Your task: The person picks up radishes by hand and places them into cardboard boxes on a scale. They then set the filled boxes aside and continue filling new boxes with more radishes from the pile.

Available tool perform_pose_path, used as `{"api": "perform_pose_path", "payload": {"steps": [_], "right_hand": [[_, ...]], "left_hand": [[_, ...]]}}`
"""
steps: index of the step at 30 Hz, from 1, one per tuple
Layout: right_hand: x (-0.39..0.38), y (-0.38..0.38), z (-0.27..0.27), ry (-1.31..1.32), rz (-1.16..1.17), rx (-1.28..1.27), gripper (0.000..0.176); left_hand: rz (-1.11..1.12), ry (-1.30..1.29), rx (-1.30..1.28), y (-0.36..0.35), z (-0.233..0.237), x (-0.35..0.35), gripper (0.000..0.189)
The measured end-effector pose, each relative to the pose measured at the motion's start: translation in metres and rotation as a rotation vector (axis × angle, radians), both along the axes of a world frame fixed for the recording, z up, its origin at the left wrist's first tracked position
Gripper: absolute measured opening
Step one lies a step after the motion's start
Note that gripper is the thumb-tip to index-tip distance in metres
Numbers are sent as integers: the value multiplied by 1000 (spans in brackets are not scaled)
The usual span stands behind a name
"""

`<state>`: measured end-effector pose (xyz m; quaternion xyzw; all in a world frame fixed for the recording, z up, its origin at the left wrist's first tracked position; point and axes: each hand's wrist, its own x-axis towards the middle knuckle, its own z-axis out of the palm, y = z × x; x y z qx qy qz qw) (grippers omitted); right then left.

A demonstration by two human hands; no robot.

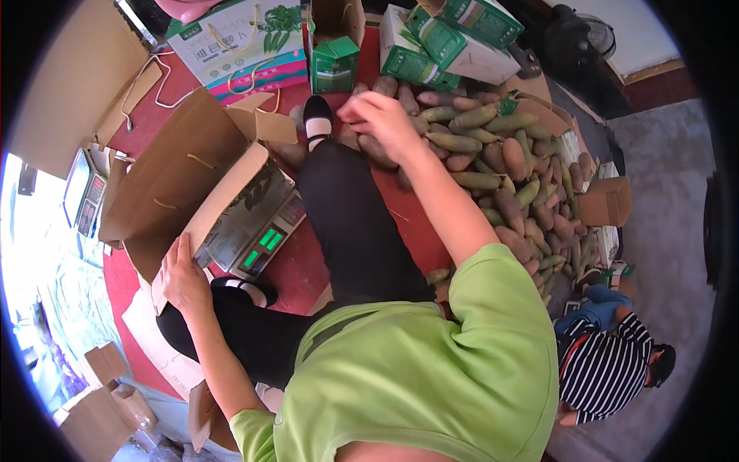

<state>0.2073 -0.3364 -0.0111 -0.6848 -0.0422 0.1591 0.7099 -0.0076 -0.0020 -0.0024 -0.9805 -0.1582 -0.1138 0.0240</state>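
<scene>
Carton (181, 165) diagonal, mouth upward, at left hand (183, 279)

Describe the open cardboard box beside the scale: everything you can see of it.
The cardboard box is plain brown board, lying tilted on its side with its flaps spread open. Yellowish cord handles show on its inner walls. One flap overlaps the platform of the digital scale; the left hand holds the edge of the near flap. It sits on the red floor covering.

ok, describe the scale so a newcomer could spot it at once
Start at the red floor, left of the person's black-trousered leg. The open brown carton under the left hand sits on the scale; only it shows glowing green digits.
</scene>
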Motion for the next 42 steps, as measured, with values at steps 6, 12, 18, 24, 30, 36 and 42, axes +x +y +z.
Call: {"api": "perform_pose_path", "payload": {"steps": [6, 12, 18, 24, 30, 36, 42], "right_hand": [[-79, -142, -149, 48, -233, -548, 18], [-217, -237, -263, 304, -109, -1158, 16], [-307, -241, -279, 575, 269, -1309, 33], [-298, -258, -265, 629, -14, -1270, 36], [-281, -301, -271, 662, -614, -1241, 62], [-271, -311, -310, 880, -663, -871, 93], [-252, -296, -276, 1010, -440, -1161, 90]], "left_hand": [[-26, 7, 22, 4, -6, 1, 42], [30, 19, 36, 0, -6, 2, 43], [23, 8, 40, -1, -9, 2, 46], [9, -7, 39, -1, -11, 2, 46], [-5, -37, 67, 2, -12, 2, 48], [-20, -42, 81, 2, -12, 2, 49], [-30, -58, 118, 0, -11, 5, 43]]}}
